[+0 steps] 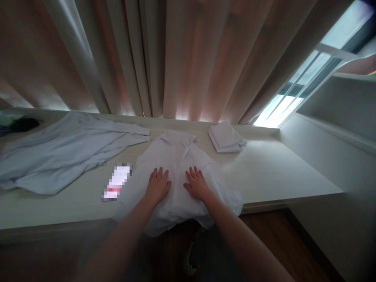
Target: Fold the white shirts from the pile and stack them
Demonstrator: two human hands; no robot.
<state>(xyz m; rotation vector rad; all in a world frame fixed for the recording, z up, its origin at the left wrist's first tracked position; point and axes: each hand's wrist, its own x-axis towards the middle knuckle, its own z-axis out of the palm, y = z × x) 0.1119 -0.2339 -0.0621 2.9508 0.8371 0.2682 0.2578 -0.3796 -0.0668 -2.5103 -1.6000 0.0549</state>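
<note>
A white collared shirt (179, 196) lies spread on the bench, its collar toward the curtain and its lower edge hanging over the front. My left hand (158, 185) rests flat on the left half of the shirt, fingers spread. On the right half lies my right hand (197, 183), also flat with its fingers apart. Neither hand grips the cloth. The shirt's front opening runs between the two hands.
A larger pale garment (67, 149) lies loosely on the left. Between it and the shirt is a phone (117, 181), blurred out. A folded white cloth (226, 137) sits at the back right. Curtains (199, 58) hang behind the pale bench (282, 168).
</note>
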